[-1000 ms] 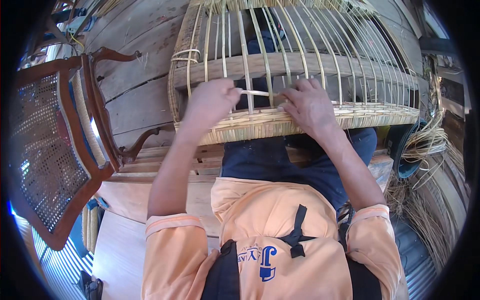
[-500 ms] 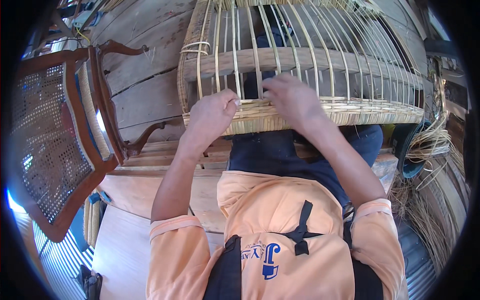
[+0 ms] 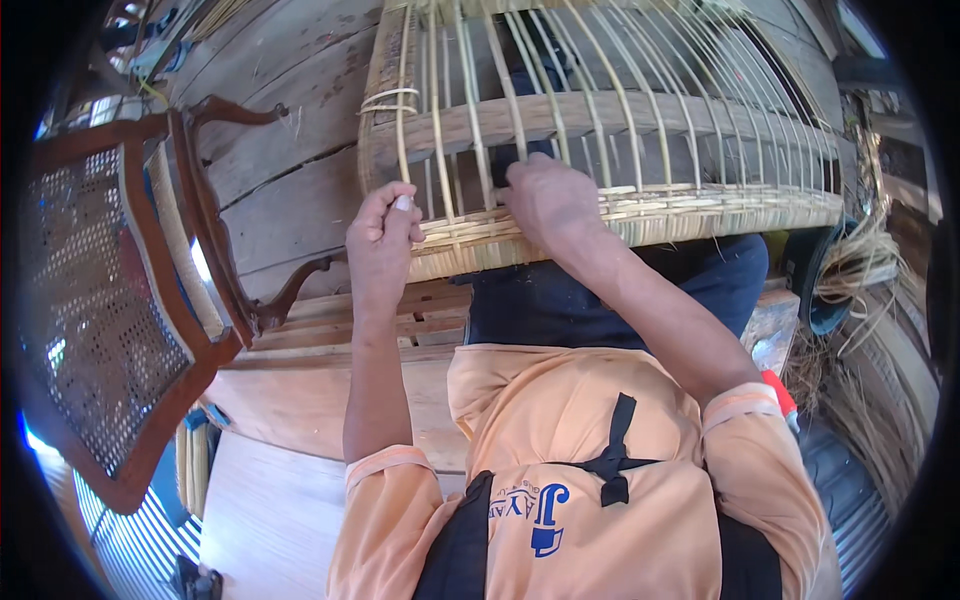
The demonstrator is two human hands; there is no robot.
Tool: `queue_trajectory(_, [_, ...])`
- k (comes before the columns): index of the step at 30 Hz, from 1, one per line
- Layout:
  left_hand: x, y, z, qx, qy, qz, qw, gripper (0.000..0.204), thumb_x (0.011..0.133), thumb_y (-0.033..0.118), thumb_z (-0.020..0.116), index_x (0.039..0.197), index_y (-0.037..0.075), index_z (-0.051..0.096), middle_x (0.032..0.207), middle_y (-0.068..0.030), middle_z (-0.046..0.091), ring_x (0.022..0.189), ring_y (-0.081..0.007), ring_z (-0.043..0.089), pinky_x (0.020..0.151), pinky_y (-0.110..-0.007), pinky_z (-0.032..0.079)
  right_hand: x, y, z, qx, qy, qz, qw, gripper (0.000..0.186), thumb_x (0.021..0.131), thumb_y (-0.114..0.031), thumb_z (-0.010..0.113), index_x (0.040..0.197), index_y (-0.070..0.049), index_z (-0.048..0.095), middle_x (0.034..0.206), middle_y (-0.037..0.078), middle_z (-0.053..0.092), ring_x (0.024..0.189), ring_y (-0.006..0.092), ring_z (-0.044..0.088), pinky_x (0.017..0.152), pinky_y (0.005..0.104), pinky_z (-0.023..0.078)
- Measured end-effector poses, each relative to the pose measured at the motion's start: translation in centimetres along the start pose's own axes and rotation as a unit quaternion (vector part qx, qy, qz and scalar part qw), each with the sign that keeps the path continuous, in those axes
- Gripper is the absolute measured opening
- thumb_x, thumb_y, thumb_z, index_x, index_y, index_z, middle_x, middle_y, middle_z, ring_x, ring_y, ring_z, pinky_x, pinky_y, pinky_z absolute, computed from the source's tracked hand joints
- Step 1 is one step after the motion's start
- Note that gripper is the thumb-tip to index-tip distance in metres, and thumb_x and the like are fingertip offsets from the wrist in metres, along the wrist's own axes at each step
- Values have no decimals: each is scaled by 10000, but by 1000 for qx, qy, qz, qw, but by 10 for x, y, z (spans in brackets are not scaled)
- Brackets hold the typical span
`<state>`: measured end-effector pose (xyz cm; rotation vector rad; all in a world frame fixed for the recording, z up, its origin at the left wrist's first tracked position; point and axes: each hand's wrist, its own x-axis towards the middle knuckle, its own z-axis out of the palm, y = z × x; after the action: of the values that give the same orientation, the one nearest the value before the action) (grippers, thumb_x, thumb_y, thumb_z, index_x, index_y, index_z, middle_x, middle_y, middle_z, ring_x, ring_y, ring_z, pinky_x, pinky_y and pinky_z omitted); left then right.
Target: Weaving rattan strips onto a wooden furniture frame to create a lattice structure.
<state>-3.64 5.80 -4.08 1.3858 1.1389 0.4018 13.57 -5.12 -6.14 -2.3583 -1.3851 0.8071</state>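
A wooden frame [image 3: 480, 128] strung with pale cane strands [image 3: 628, 110] lies in front of me, its near edge over my lap. Tightly woven cane forms a band [image 3: 690, 215] along that edge. At the band's left end, my left hand [image 3: 383, 228] is closed, thumb pressed to its fingers around the foot of a strand near the frame's left side. My right hand [image 3: 558, 203] rests farther right at the band's upper edge, fingers curled between the upright strands. What its fingertips pinch is hidden.
A dark wooden chair with a cane mesh panel [image 3: 90, 320] leans at the left, a curved leg [image 3: 295, 290] reaching towards the frame. A wooden bench [image 3: 300, 400] lies beneath me. Loose cane fibres [image 3: 865, 265] hang by a dark bucket [image 3: 825, 290] at the right.
My left hand has moved left along the woven band to its end. My right hand has shifted slightly left and lower. The view has tilted a little.
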Motion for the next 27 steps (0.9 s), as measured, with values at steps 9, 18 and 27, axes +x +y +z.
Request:
queue_trajectory(9, [-42,12,84,528,-88,331,778,596,765,321,704,1281,100,502,1315,-107,442,1267,-338,370,1006,-516,300,-37,93,-56,63,132,-79,986,399,818,-267,663,1168,-90,592,1111,163,594,1025,357,568,902,420,460])
queue_trajectory(18, [-46,-11,111,616,-104,274,731,861,674,430,767,1364,79,391,1425,-145,343,1332,-351,312,1027,-584,253,-78,87,-12,-53,139,-11,989,681,676,-400,752,1283,-178,536,1282,162,483,1276,430,329,1055,546,271])
queue_trajectory(27, [-55,-37,117,658,-40,312,684,907,660,473,760,1380,77,376,1430,-143,360,1350,-396,279,1047,-616,218,-97,94,6,-21,230,-13,973,709,613,-430,762,1233,-156,556,1281,134,467,1257,376,357,1040,511,273])
